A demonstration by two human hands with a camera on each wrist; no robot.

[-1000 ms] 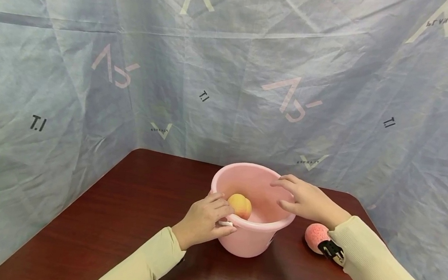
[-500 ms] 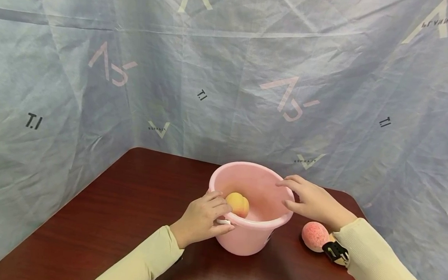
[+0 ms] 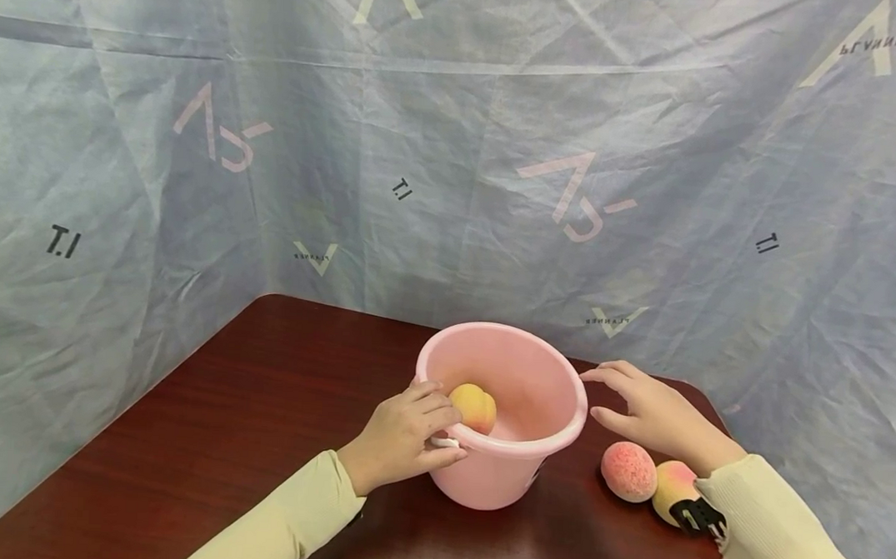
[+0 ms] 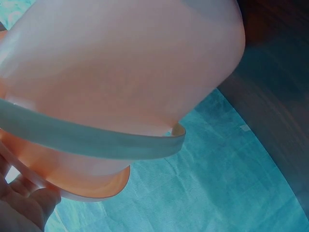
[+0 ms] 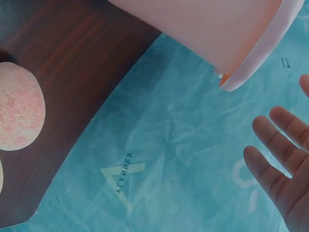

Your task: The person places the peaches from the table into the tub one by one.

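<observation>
Inside the bucket [image 3: 484,481], half-hidden peach [image 3: 474,407]

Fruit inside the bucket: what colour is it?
The fruit is mostly yellow with an orange tint lower down; best seen in the head view.

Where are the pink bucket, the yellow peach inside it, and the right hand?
Pink bucket [image 3: 484,479], head view: outer front wall.
Yellow peach [image 3: 475,407], head view: its visible middle.
Right hand [image 3: 658,415], head view: back of hand.

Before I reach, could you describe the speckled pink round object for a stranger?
On the dark red wooden table, find the pink plastic bucket. Just to its right lies the speckled pink round object. Its speckles set it apart from the yellow and pink round object beside it.
</observation>
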